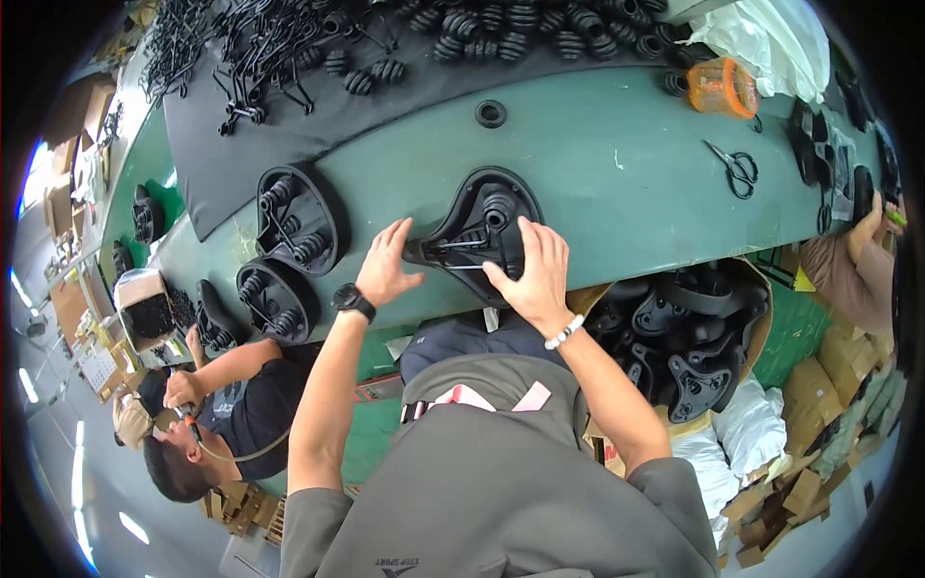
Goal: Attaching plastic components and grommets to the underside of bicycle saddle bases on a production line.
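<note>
A black bicycle saddle point(462, 197) lies upside down on the green table in front of me. Its underside shows a black coil spring point(498, 208) standing up near the broad end and thin metal rails running toward the nose. My left hand point(388, 268) is open beside the nose, thumb apart from the fingers, holding nothing. Over the right edge of the saddle rests my right hand point(538, 275), fingers stretched out and thumb spread across the underside. Whether its fingertips press on the saddle is hard to tell.
Two more upturned saddles point(323, 217) lie to the left. Behind are piled wire rail frames point(255, 58), black springs point(482, 43), a black ring point(490, 114), an orange jar point(718, 89) and scissors point(740, 175). A carton of saddle shells point(689, 371) stands at right. Co-workers sit on both sides.
</note>
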The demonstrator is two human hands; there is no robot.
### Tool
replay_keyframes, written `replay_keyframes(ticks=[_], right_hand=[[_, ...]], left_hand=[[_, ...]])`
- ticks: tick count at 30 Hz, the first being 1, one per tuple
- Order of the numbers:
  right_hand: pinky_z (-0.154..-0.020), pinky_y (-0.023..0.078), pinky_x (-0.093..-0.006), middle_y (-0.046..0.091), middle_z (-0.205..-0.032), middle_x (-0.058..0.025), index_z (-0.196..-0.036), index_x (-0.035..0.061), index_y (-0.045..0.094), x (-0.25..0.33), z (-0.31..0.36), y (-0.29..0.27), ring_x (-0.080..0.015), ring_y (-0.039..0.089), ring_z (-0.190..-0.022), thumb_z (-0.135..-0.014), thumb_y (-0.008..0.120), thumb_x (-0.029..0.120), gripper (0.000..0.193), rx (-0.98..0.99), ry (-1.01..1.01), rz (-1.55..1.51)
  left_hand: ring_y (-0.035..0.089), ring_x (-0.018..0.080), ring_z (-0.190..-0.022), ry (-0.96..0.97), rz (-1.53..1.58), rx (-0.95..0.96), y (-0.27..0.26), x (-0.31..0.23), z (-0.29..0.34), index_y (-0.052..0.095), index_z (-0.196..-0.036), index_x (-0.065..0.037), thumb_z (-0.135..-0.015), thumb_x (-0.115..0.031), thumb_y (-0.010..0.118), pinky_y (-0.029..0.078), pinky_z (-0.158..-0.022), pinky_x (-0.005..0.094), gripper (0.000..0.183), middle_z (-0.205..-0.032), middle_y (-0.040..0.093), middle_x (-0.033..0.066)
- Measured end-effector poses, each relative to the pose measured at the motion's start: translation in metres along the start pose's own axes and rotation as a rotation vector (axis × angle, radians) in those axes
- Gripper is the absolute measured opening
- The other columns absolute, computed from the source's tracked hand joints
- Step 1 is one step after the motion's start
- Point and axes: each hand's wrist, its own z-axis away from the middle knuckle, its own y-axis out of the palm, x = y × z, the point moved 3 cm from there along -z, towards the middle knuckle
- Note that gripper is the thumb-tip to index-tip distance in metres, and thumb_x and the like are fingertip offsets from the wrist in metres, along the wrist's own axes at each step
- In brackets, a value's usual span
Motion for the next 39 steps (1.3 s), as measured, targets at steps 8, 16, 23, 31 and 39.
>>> replay_keyframes(ticks=[8, 16, 23, 31, 39], right_hand=[[-0.077, 0.046, -0.0434, 0.070, -0.076, -0.0120, -0.093, 0.0001, 0.058, 0.015, -0.005, 0.048, -0.0352, 0.064, -0.068, -0.093, 0.075, 0.026, 0.031, 0.117, -0.064, 0.024], [-0.074, 0.044, -0.0424, 0.064, -0.064, -0.0087, -0.093, -0.0006, 0.056, 0.023, -0.001, 0.056, -0.0326, 0.062, -0.062, -0.094, 0.074, 0.024, 0.030, 0.108, 0.051, 0.053], [-0.109, 0.038, -0.0494, 0.059, -0.127, -0.0240, -0.134, -0.0064, 0.053, 0.013, 0.003, 0.028, -0.0405, 0.050, -0.126, -0.083, 0.078, 0.048, 0.079, 0.211, 0.269, 0.068], [-0.116, 0.039, -0.0484, 0.029, -0.159, -0.0374, -0.151, 0.0035, 0.048, -0.017, 0.075, 0.020, -0.0512, 0.037, -0.145, -0.090, 0.072, 0.053, 0.082, 0.310, 0.640, -0.177], [-0.101, 0.050, -0.0515, 0.051, -0.142, -0.0348, -0.131, 0.0012, 0.063, -0.027, 0.059, 0.023, -0.0517, 0.060, -0.118, -0.092, 0.070, 0.048, 0.061, 0.242, 0.583, -0.157]], left_hand=[[0.058, 0.0371, -0.125, 0.161, -0.013, -0.160, 0.019, -0.017, -0.010, 0.054, -0.140, -0.008, -0.072, -0.012, 0.083, 0.051, -0.104, 0.0440, 0.074, -0.137, 0.062, 0.0124], [0.059, 0.0356, -0.121, 0.210, -0.010, -0.187, 0.021, -0.013, -0.008, 0.054, -0.140, -0.010, -0.068, -0.008, 0.083, 0.053, -0.101, 0.0428, 0.078, -0.135, 0.063, 0.0108], [0.026, 0.0485, -0.151, 0.173, 0.254, -0.097, -0.020, -0.057, -0.013, 0.039, -0.154, -0.004, -0.069, -0.042, 0.087, 0.030, -0.121, 0.0573, 0.105, -0.161, 0.032, 0.0273], [0.038, 0.0489, -0.143, 0.033, 0.038, -0.384, 0.027, -0.146, -0.085, 0.065, -0.129, -0.008, -0.078, -0.044, 0.081, 0.039, -0.113, 0.0594, 0.065, -0.157, 0.040, 0.0250], [0.050, 0.0434, -0.125, 0.006, -0.091, -0.455, 0.030, -0.152, -0.107, 0.069, -0.119, -0.005, -0.078, -0.043, 0.080, 0.045, -0.105, 0.0531, 0.057, -0.142, 0.051, 0.0196]])
